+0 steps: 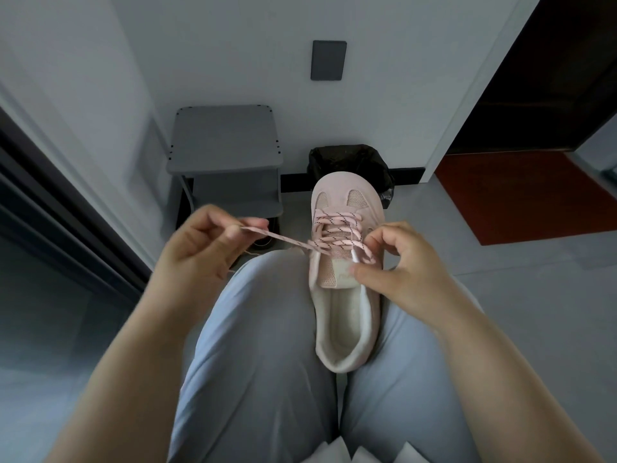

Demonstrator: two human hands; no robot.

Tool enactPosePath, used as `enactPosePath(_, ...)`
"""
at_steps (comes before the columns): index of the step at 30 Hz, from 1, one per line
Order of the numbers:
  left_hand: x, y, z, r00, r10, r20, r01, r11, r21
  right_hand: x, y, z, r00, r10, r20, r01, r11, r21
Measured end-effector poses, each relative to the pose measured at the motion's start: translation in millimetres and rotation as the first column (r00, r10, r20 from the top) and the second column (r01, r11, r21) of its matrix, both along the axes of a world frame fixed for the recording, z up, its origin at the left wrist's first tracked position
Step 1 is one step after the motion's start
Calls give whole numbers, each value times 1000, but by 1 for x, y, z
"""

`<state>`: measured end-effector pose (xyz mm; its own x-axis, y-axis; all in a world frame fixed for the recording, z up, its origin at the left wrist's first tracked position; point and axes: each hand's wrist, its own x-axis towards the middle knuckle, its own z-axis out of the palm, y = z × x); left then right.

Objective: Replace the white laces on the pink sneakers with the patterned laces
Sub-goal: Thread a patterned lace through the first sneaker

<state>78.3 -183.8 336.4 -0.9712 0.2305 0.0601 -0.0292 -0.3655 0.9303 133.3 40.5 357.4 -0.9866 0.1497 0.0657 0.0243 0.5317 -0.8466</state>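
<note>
patterned lace [287,241] stretched taut from pink sneaker [344,192], one end pinched in left hand [200,242] fingertips, other end pinched by curled right hand [400,265] over tongue [335,274].

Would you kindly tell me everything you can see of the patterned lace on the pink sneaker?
The flat pink fabric lace with dark dashes crosses in several rows over the pink suede-and-mesh sneaker. One end runs taut leftward, pinched by the left hand; the other, with a pale tip, is pinched by the right hand.
</note>
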Motion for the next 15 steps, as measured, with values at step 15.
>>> enactPosePath(15, 5, 11, 2, 989, -56, 139, 49, 998, 51, -2, -5, -9, 977, -36, -210, 40, 999, 13)
